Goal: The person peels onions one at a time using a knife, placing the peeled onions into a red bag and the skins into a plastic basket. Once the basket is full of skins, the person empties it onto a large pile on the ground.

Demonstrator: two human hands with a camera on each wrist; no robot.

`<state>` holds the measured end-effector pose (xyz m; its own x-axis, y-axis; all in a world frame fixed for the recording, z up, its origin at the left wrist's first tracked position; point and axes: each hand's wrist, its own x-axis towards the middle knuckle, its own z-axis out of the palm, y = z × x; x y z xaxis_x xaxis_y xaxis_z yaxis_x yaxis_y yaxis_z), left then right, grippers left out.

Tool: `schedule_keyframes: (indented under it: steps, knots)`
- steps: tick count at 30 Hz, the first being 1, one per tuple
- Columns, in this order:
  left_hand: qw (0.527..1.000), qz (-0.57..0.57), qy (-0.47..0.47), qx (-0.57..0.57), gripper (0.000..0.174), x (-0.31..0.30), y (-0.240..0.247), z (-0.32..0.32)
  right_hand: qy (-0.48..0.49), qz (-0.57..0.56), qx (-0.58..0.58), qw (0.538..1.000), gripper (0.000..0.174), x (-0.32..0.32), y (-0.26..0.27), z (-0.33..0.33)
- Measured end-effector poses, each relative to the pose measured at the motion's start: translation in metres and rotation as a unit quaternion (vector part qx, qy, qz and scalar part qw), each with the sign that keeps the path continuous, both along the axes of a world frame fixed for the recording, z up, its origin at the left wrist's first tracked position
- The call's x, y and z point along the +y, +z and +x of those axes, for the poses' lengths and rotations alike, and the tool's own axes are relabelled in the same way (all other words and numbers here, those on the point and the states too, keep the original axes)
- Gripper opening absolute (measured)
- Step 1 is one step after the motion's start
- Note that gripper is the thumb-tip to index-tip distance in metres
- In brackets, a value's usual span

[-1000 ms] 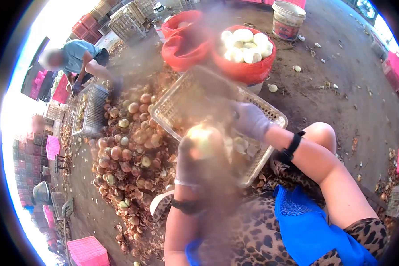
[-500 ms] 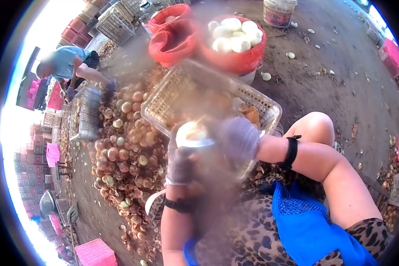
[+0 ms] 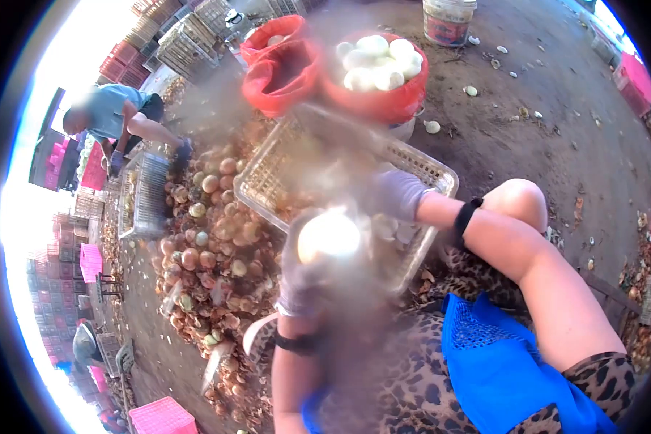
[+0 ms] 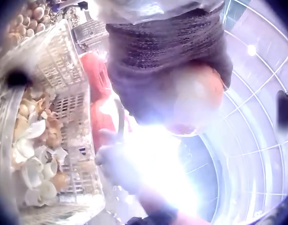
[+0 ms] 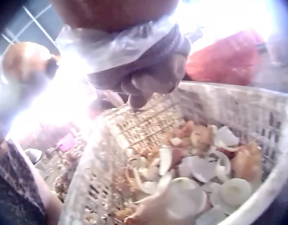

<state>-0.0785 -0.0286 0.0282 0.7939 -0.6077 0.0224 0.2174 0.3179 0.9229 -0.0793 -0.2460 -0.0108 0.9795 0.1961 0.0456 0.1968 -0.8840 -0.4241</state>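
Observation:
My gloved left hand grips an onion, which shows as a glaring bright round in the head view. Over the basket's near right part, my gloved right hand has its fingers curled. From that hand a thin, curved knife sticks up in the left wrist view; glare and blur hide most of it. Below both hands sits a pale plastic basket with white onion layers and brown skins inside. The right hand hangs above its rim in the right wrist view.
Unpeeled onions are heaped left of the basket. Beyond it stand a red-lined bucket of peeled onions, red bags and a white bucket. Another person bends over a crate at the far left.
My right hand came in close to the onion half a second ago, then moved back toward the basket's far side. The left hand keeps its grip. The head view has shifted slightly.

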Motion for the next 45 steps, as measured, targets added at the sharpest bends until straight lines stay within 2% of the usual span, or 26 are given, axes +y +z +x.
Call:
schedule_keyframes:
  steps: [2,4,5,6,8,11,14,15,17,19,22,23,25,26,27,28,30,31,33,34,36,37,40,41,43,45]
  knots:
    - [0.994,-0.101,0.006,0.046,0.064,-0.003,0.013,-0.004,-0.018,0.122,-0.011,0.992,0.033,-0.009,0.018,-0.005]
    - [0.995,-0.025,0.043,0.090,0.088,0.002,0.027,0.001,-0.042,0.195,-0.035,0.979,0.042,-0.008,-0.001,-0.007]
    - [0.994,-0.039,0.051,0.083,0.083,0.004,0.028,0.004,-0.059,0.223,-0.053,0.972,0.047,-0.001,-0.011,-0.008]
    - [0.994,-0.054,0.058,0.076,0.077,0.005,0.030,0.007,-0.055,0.353,0.069,0.931,0.052,0.010,0.003,-0.016]
    - [0.986,-0.091,0.091,0.110,0.070,0.007,0.020,0.007,-0.033,0.275,-0.010,0.961,0.050,0.032,-0.016,-0.022]
    - [0.964,-0.158,0.107,0.184,0.060,0.013,0.011,0.009,0.044,0.167,-0.149,0.974,0.041,0.053,0.027,-0.037]
    - [0.967,-0.040,0.218,0.128,0.056,0.001,0.019,0.009,0.096,-0.040,-0.263,0.959,0.031,0.059,0.023,-0.029]
    - [0.969,0.064,0.235,0.043,0.057,0.008,0.003,0.018,0.105,-0.085,-0.243,0.961,0.032,0.062,0.007,-0.022]
    - [0.968,0.077,0.239,-0.005,0.058,0.010,-0.008,0.024,0.093,-0.070,-0.194,0.974,0.033,0.061,0.006,-0.020]
    - [0.973,-0.053,0.223,0.040,0.059,0.006,-0.009,0.026,0.049,0.051,-0.137,0.988,0.032,0.058,0.030,-0.027]
    - [0.967,-0.123,0.215,0.059,0.062,0.004,-0.016,0.032,0.024,0.077,-0.225,0.971,0.023,0.063,0.027,-0.025]
    - [0.958,-0.164,0.217,0.090,0.062,0.003,-0.018,0.034,0.013,0.198,-0.232,0.952,0.023,0.069,0.021,-0.021]
    - [0.939,-0.241,0.207,0.134,0.062,0.000,-0.016,0.037,-0.007,0.429,-0.234,0.872,0.023,0.081,0.008,-0.014]
    - [0.928,-0.279,0.196,0.148,0.061,-0.001,-0.010,0.036,-0.072,0.604,-0.065,0.791,0.022,0.075,0.018,-0.013]
    - [0.933,-0.267,0.192,0.145,0.060,-0.003,-0.003,0.031,-0.132,0.735,0.110,0.656,0.021,0.059,0.030,-0.011]
    - [0.938,-0.253,0.187,0.143,0.059,-0.007,0.008,0.024,-0.184,0.816,0.276,0.473,0.022,0.043,0.038,-0.007]
    - [0.944,-0.239,0.173,0.146,0.059,-0.010,0.017,0.019,-0.109,0.756,0.221,0.606,0.012,0.025,-0.012,0.009]
    - [0.944,-0.241,0.165,0.151,0.059,-0.010,0.017,0.019,-0.076,0.725,0.154,0.667,0.011,0.032,-0.013,0.010]
    - [0.952,-0.225,0.151,0.143,0.061,-0.011,0.016,0.019,-0.029,0.757,0.076,0.648,0.022,0.058,0.010,-0.006]
    - [0.959,-0.205,0.145,0.129,0.062,-0.011,0.016,0.018,-0.019,0.651,0.031,0.758,0.029,0.063,0.012,-0.002]
    - [0.969,-0.183,0.126,0.111,0.065,-0.010,0.014,0.016,-0.004,0.397,-0.053,0.916,0.046,0.073,0.011,-0.001]
    - [0.970,-0.187,0.117,0.104,0.066,-0.011,0.015,0.016,0.030,0.413,-0.039,0.909,0.047,0.069,0.030,-0.005]
    - [0.952,-0.268,0.046,0.143,0.068,-0.013,0.023,0.011,0.016,0.698,0.095,0.709,0.038,0.071,0.039,-0.002]
    - [0.926,-0.336,-0.006,0.172,0.068,-0.019,0.031,0.010,0.001,0.770,0.142,0.622,0.034,0.070,0.048,-0.004]
    - [0.907,-0.381,-0.073,0.164,0.062,-0.019,0.029,0.016,-0.035,0.865,0.257,0.429,0.029,0.059,0.099,-0.018]
    - [0.880,-0.411,-0.141,0.190,0.054,-0.019,0.033,0.017,0.185,0.868,0.354,0.297,0.024,0.043,0.056,-0.003]
